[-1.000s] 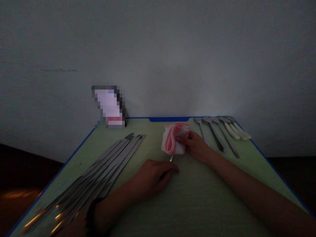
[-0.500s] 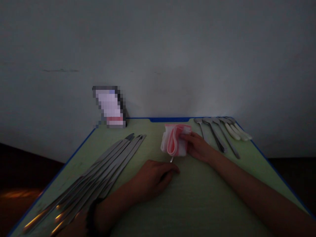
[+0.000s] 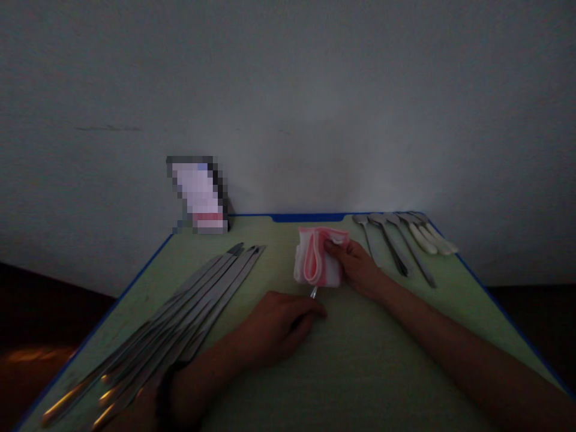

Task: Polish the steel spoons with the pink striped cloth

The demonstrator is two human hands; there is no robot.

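My right hand (image 3: pixel 357 267) is closed on a folded pink-and-white cloth (image 3: pixel 330 273), thumb on the near face and the other fingers behind it. Below the cloth, a short length of a shiny metal utensil (image 3: pixel 314 293) shows. My left hand (image 3: pixel 285 321) is closed round its lower part, with a dark band on the wrist. The utensil's upper end is hidden by the cloth, so its kind cannot be made out. Both hands are over the middle of the pale green table (image 3: pixel 360 366).
Several table knives (image 3: pixel 198 306) lie in a slanting row on the left, partly under my left forearm. At the back right lie several spoons (image 3: pixel 396 249), some with white handles (image 3: pixel 425 240). A blurred-out phone-like device (image 3: pixel 198 192) leans against the wall (image 3: pixel 310 108).
My right hand and the cloth have shifted very slightly, and the thumb sits more plainly over the cloth's front. My left hand stays almost where it was on the utensil.
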